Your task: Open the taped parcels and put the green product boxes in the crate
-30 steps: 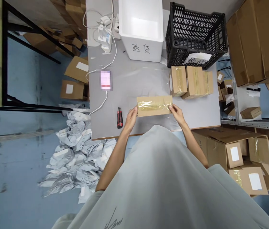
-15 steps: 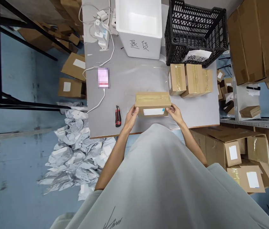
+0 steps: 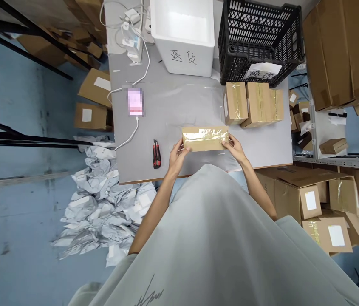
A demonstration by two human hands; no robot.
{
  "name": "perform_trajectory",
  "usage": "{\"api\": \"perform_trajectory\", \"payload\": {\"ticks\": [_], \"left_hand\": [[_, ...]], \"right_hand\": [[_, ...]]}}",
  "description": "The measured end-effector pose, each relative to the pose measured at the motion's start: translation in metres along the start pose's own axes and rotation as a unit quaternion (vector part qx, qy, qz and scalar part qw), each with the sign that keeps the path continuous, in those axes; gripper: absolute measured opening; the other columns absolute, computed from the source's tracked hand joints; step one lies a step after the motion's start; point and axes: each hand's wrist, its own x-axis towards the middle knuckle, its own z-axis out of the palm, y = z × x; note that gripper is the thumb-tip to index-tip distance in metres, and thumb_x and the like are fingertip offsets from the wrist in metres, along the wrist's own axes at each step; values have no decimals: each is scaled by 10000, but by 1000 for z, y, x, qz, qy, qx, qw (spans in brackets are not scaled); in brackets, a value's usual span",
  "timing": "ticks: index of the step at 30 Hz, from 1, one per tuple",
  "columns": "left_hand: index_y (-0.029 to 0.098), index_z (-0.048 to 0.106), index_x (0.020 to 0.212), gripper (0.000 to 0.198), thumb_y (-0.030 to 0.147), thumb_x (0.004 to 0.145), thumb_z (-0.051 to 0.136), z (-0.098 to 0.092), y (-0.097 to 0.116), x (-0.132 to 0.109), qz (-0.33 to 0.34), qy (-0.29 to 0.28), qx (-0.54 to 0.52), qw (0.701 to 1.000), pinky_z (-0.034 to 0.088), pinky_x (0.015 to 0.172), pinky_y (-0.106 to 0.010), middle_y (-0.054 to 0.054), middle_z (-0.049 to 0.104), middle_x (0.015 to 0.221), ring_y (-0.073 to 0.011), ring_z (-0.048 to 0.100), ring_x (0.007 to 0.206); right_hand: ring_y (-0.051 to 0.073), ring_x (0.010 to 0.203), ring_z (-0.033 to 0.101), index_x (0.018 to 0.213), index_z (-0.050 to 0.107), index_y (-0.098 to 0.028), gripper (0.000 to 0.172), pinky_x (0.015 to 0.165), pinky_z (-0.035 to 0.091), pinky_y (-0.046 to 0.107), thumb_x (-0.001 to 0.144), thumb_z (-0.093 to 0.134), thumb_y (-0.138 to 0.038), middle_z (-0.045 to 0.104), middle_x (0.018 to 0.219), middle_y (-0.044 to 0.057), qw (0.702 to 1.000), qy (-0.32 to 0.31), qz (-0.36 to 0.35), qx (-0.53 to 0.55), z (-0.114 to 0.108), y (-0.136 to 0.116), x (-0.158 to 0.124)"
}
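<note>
A long brown cardboard box (image 3: 204, 144) is held near the front edge of the grey table (image 3: 185, 102). Shiny clear tape runs along its upward face. My left hand (image 3: 176, 156) grips its left end, thumb on the near face. At the right end, my right hand (image 3: 235, 148) is closed on the box with the thumb on top. Left of my left hand lies a red and black utility knife (image 3: 156, 154).
Several taped boxes (image 3: 236, 104) stand at the right, before a black crate (image 3: 262, 46) and a white bin (image 3: 184, 46). A pixelated phone-like object (image 3: 135, 102) is wired to a power strip (image 3: 133, 44). Grey mailing bags (image 3: 103, 204) are heaped on the floor.
Between my hands the box has rolled, so its white label no longer shows and a taped face is up. Both hands keep hold of its ends. The view has shifted slightly.
</note>
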Motion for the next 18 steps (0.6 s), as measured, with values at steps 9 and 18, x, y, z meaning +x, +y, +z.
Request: {"api": "perform_trajectory", "payload": {"ticks": [9,18], "left_hand": [[260,792,1460,626,532,901,859,-7,13,8,24,1,-11,1000,505,1301,-479,-120,688,1535,-362,627,1510],[237,717,1525,798,343,759,914,-10,4,7,25,-57,0,998,478,1333,-561,-142,697,1599,-336,674,1464]], "right_hand": [[363,1514,639,1576,702,-258,1010,1351,471,501,737,936,-769,714,1606,88,1000,-15,1,9,4,0,-15],[382,1523,625,1585,665,-265,1045,1278,512,549,736,909,-822,680,1633,158,999,36,-5,-35,-2,16,-15]]}}
